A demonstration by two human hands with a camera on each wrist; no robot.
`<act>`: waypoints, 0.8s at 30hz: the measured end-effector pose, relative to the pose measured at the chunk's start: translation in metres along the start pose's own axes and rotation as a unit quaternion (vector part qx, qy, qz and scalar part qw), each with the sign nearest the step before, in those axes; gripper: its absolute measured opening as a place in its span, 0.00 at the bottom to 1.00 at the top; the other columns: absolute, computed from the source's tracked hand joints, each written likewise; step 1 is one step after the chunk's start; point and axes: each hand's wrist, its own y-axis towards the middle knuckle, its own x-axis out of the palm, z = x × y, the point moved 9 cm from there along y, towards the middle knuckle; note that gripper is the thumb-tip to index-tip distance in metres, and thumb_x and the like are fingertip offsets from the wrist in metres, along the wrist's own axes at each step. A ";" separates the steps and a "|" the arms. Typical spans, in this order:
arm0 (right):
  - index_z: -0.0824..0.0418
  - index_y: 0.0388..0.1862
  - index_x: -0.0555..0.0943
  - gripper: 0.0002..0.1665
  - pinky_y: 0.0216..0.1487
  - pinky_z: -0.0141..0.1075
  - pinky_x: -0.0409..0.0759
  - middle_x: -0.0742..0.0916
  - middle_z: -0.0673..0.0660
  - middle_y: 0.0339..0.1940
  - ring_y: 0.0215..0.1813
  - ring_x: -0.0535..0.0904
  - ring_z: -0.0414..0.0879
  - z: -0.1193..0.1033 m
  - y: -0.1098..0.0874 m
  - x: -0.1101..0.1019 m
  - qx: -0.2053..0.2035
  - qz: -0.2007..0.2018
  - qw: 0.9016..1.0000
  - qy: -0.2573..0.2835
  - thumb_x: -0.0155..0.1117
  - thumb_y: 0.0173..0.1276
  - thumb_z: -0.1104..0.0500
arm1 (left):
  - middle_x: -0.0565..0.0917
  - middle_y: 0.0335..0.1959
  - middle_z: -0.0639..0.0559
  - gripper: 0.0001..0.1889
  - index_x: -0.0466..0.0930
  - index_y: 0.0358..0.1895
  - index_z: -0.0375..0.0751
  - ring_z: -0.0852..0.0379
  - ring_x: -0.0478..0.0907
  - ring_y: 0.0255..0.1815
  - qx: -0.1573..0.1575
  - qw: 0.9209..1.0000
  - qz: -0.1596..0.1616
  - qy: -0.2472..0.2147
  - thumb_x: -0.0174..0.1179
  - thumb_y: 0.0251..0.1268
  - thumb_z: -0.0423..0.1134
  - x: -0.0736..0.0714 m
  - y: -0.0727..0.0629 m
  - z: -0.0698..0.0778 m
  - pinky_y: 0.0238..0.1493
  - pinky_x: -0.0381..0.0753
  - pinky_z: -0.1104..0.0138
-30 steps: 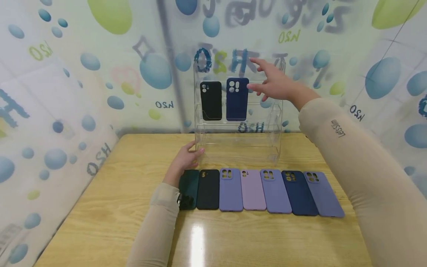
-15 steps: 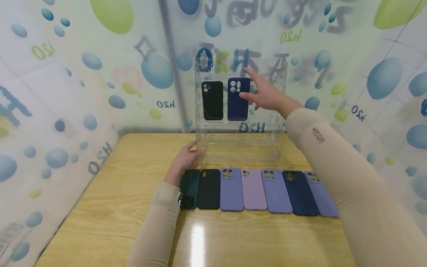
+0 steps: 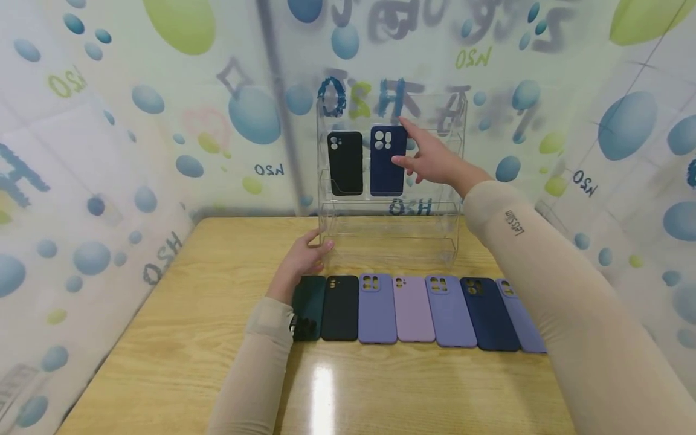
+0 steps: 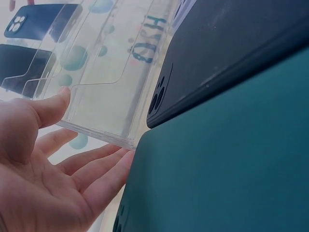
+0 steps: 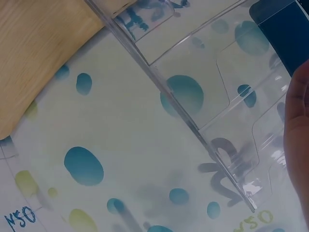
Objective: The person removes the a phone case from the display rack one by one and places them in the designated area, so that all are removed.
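Note:
A clear acrylic display stand (image 3: 391,237) stands at the back of the table. A black phone case (image 3: 345,169) and a navy phone case (image 3: 383,175) lean side by side on its upper shelf. My right hand (image 3: 432,158) is at the navy case's right edge, thumb over its front and index finger at its top corner; the other fingers are mostly hidden. With thumb and fingers on either side of the stand's lower left edge, my left hand (image 3: 304,257) holds it. The dark green phone case (image 4: 227,159) lies just below that hand.
A row of phone cases lies before the stand: black (image 3: 341,314), purple (image 3: 377,320), pink (image 3: 414,314), purple (image 3: 452,317), navy (image 3: 492,320), and another purple one (image 3: 524,329) partly behind my right sleeve. A patterned wall (image 3: 206,96) rises behind the wooden table (image 3: 163,338).
My right hand has come in leftward and down, from beside the navy case onto its right edge and top corner. The left hand and the cases stay where they were.

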 end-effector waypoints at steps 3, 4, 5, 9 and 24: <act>0.35 0.90 0.31 0.55 0.43 0.44 0.88 0.49 0.59 0.92 0.51 0.86 0.57 0.000 0.002 0.002 0.000 0.000 1.000 -0.007 0.59 0.84 0.47 | 0.74 0.78 0.35 0.35 0.59 0.86 0.59 0.48 0.81 0.59 0.002 1.000 0.000 0.003 0.61 0.81 0.50 0.000 0.000 0.000 0.41 0.87 0.67; 0.35 0.90 0.31 0.55 0.44 0.44 0.88 0.48 0.59 0.92 0.51 0.86 0.57 0.000 0.002 0.002 -0.001 0.000 1.000 -0.010 0.58 0.84 0.47 | 0.74 0.78 0.35 0.35 0.59 0.86 0.60 0.48 0.81 0.59 0.003 1.000 0.000 0.003 0.61 0.81 0.50 0.000 -0.001 0.000 0.41 0.87 0.66; 0.35 0.90 0.32 0.54 0.44 0.44 0.88 0.48 0.59 0.92 0.51 0.86 0.57 0.000 0.002 0.003 -0.002 0.001 1.000 -0.013 0.58 0.84 0.47 | 0.74 0.78 0.35 0.35 0.59 0.86 0.60 0.47 0.81 0.60 0.003 1.000 -0.001 0.004 0.61 0.81 0.50 0.000 -0.001 0.000 0.42 0.87 0.66; 0.37 0.91 0.37 0.48 0.44 0.44 0.86 0.51 0.64 0.90 0.46 0.85 0.56 0.001 0.004 0.003 -0.014 0.013 0.999 -0.035 0.55 0.86 0.47 | 0.73 0.78 0.35 0.36 0.59 0.86 0.60 0.46 0.82 0.61 0.003 1.000 -0.003 0.003 0.62 0.81 0.51 0.000 -0.001 0.001 0.43 0.88 0.65; 0.40 0.88 0.46 0.39 0.40 0.45 0.87 0.84 0.68 0.59 0.41 0.87 0.62 0.007 0.005 0.007 -0.012 0.047 0.999 -0.008 0.50 0.88 0.56 | 0.72 0.79 0.35 0.36 0.60 0.85 0.61 0.39 0.78 0.73 -0.001 1.000 -0.006 0.004 0.62 0.80 0.52 0.000 -0.005 0.002 0.57 0.89 0.55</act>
